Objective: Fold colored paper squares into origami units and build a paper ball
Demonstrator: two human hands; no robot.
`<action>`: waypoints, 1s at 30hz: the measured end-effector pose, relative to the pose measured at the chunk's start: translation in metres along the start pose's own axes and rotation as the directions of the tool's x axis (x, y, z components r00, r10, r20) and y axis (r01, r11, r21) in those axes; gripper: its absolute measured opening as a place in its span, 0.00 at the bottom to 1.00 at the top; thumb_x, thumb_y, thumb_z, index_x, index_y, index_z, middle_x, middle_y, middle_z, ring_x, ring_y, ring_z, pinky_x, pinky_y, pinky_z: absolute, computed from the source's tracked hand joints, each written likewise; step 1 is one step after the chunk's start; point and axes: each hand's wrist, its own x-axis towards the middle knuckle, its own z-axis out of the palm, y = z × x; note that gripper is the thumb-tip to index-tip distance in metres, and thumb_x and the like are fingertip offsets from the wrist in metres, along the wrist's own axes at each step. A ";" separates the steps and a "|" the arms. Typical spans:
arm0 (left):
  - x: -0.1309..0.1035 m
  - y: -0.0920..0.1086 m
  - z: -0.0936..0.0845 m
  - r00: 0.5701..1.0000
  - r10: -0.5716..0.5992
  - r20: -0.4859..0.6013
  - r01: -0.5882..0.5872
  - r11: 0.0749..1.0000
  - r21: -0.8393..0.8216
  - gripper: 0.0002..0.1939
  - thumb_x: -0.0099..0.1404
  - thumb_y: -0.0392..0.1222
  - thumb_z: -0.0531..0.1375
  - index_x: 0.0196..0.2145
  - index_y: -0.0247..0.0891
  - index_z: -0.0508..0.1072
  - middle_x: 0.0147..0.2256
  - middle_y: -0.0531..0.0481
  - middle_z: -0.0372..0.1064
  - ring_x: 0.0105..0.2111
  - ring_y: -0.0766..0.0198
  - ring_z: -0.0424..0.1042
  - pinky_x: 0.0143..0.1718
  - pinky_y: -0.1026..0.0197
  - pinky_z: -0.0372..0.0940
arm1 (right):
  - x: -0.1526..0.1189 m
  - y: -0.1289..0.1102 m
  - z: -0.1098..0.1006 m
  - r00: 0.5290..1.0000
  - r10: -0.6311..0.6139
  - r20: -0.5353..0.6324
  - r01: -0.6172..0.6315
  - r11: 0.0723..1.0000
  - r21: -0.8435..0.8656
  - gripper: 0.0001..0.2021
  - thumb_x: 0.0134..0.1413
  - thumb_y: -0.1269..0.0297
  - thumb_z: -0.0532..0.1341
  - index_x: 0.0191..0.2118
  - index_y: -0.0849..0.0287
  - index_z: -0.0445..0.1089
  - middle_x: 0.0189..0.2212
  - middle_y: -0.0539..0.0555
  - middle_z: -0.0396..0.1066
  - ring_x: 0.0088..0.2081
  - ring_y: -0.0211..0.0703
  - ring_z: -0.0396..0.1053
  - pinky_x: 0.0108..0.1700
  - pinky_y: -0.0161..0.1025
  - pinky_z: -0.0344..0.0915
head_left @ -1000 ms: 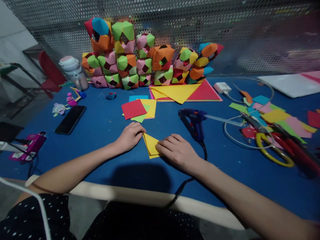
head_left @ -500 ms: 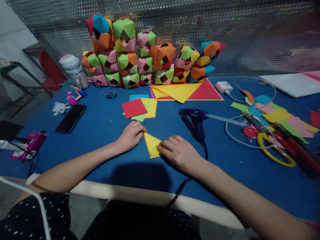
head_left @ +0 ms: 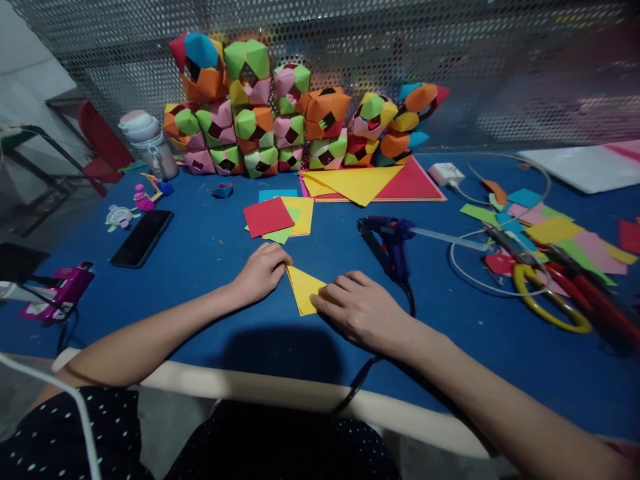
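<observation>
A small folded yellow paper (head_left: 303, 290) lies on the blue table in front of me, roughly triangular. At its upper left corner, my left hand (head_left: 265, 268) is closed, with thumb and finger pinching the tip. My right hand (head_left: 357, 308) covers the right end of the paper, its fingers bent together and pressed on the fold. Part of the paper is hidden under those fingers. Just beyond my hands is a little pile of square papers, with a red square (head_left: 269, 217) on top.
A blue glue gun (head_left: 393, 241) lies right of centre, its cord running to the front edge. Paper scraps (head_left: 555, 230) and yellow-handled scissors (head_left: 547, 313) are at right. Stacked folded-paper balls (head_left: 255, 127) line the back. A phone (head_left: 143, 238) and a bottle (head_left: 149, 143) are at left.
The fingers of my right hand have shifted slightly on the paper, and its folded flap looks flatter along the lower edge. My left hand has stayed at the corner.
</observation>
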 end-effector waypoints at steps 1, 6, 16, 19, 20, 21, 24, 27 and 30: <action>0.000 0.000 0.000 1.000 0.001 -0.001 -0.001 1.000 0.000 0.10 0.60 0.28 0.51 0.31 0.36 0.70 0.32 0.49 0.68 0.36 0.62 0.65 0.40 0.59 0.61 | 0.000 0.000 -0.001 1.000 0.002 0.012 -0.002 1.000 0.012 0.10 0.59 0.68 0.52 0.41 0.61 0.69 0.31 0.56 0.68 0.32 0.44 0.57 0.37 0.43 0.48; 0.000 -0.001 0.000 1.000 -0.002 -0.002 0.002 1.000 0.005 0.10 0.60 0.27 0.51 0.31 0.36 0.71 0.32 0.49 0.68 0.36 0.62 0.65 0.40 0.59 0.61 | -0.001 0.001 -0.002 0.999 0.006 0.040 -0.008 0.999 0.047 0.11 0.57 0.64 0.53 0.43 0.61 0.68 0.33 0.57 0.67 0.35 0.46 0.58 0.39 0.44 0.48; 0.000 0.001 0.000 1.000 0.001 -0.006 -0.001 1.000 -0.003 0.10 0.59 0.27 0.51 0.30 0.36 0.70 0.32 0.49 0.68 0.36 0.62 0.65 0.40 0.59 0.61 | -0.002 0.001 -0.003 1.000 -0.020 0.020 0.019 0.999 0.035 0.13 0.58 0.64 0.53 0.46 0.59 0.67 0.34 0.58 0.68 0.35 0.45 0.58 0.39 0.44 0.48; 0.000 0.001 0.000 1.000 -0.003 -0.008 0.003 1.000 -0.007 0.10 0.59 0.27 0.51 0.30 0.36 0.70 0.32 0.49 0.68 0.36 0.62 0.65 0.40 0.59 0.61 | -0.002 0.002 -0.003 1.000 -0.030 0.006 0.030 0.999 0.041 0.13 0.58 0.64 0.53 0.47 0.59 0.67 0.35 0.58 0.68 0.35 0.45 0.58 0.39 0.44 0.48; 0.000 0.001 -0.001 1.000 -0.004 -0.007 0.004 1.000 -0.008 0.10 0.59 0.27 0.51 0.30 0.36 0.70 0.32 0.49 0.68 0.36 0.62 0.65 0.40 0.59 0.61 | -0.002 0.002 -0.002 0.999 -0.032 0.003 0.032 0.999 0.041 0.13 0.58 0.64 0.53 0.47 0.59 0.67 0.35 0.58 0.68 0.35 0.45 0.58 0.39 0.44 0.48; 0.000 0.001 -0.001 1.000 -0.005 -0.007 0.005 1.000 -0.007 0.10 0.59 0.27 0.51 0.30 0.36 0.70 0.32 0.49 0.68 0.36 0.62 0.65 0.40 0.59 0.61 | -0.002 0.002 -0.002 0.999 -0.034 0.001 0.034 0.999 0.041 0.13 0.58 0.64 0.53 0.47 0.59 0.67 0.35 0.58 0.68 0.35 0.46 0.58 0.39 0.44 0.49; 0.000 0.001 -0.001 1.000 -0.004 -0.005 0.004 1.000 -0.009 0.10 0.59 0.27 0.51 0.31 0.36 0.70 0.32 0.48 0.68 0.37 0.62 0.65 0.40 0.59 0.61 | -0.003 0.002 -0.001 0.999 -0.041 -0.012 0.041 0.998 0.042 0.13 0.58 0.65 0.52 0.46 0.60 0.68 0.35 0.58 0.68 0.35 0.45 0.58 0.39 0.44 0.49; 0.000 0.002 -0.001 1.000 -0.010 -0.008 0.009 1.000 -0.015 0.11 0.58 0.26 0.51 0.30 0.36 0.71 0.32 0.48 0.68 0.36 0.62 0.65 0.40 0.59 0.62 | -0.003 0.002 -0.001 0.999 -0.048 -0.019 0.049 0.998 0.048 0.13 0.58 0.65 0.53 0.46 0.60 0.68 0.35 0.59 0.68 0.35 0.45 0.58 0.39 0.44 0.49; 0.000 0.005 -0.002 0.999 -0.024 -0.022 0.024 0.999 -0.023 0.11 0.56 0.26 0.52 0.29 0.36 0.71 0.31 0.49 0.68 0.36 0.62 0.66 0.40 0.58 0.62 | -0.002 0.002 -0.002 0.999 -0.047 -0.006 0.047 0.997 0.061 0.13 0.58 0.65 0.52 0.46 0.60 0.67 0.35 0.59 0.68 0.35 0.45 0.58 0.39 0.44 0.49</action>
